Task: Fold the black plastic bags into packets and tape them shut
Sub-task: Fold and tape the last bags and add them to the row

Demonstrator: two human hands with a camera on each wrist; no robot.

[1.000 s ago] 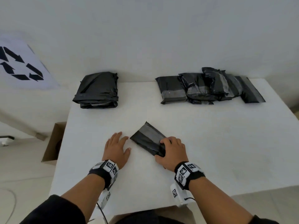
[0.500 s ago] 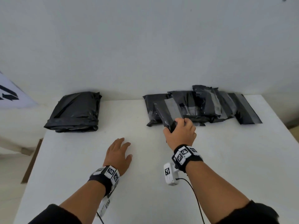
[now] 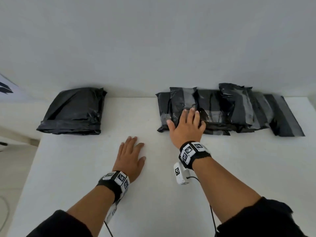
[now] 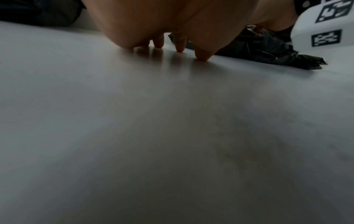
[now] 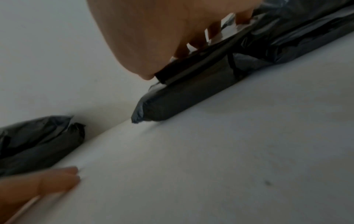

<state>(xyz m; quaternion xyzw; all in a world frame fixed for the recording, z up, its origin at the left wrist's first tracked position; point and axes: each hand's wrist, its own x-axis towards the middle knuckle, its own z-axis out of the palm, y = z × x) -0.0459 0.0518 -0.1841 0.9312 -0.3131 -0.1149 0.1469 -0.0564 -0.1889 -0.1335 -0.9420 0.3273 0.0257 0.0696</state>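
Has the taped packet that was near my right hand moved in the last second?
Yes. The packet went from the table's near middle away to the back edge, now lying on the row of finished packets under the right hand.

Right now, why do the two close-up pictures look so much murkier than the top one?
Head view: evenly lit and sharp. Left wrist view: dim, the left hand shadowing the table. Right wrist view: dark and smeared, the right hand and taped packets soft-edged.

Glossy black plastic on a matt white table

The taped packets (image 3: 227, 110) are crinkled, shiny plastic film banded with smooth grey tape; the unfolded bag stack (image 3: 73, 112) shows the same sheen. The table (image 3: 239, 168) looks matt, perhaps laminate.
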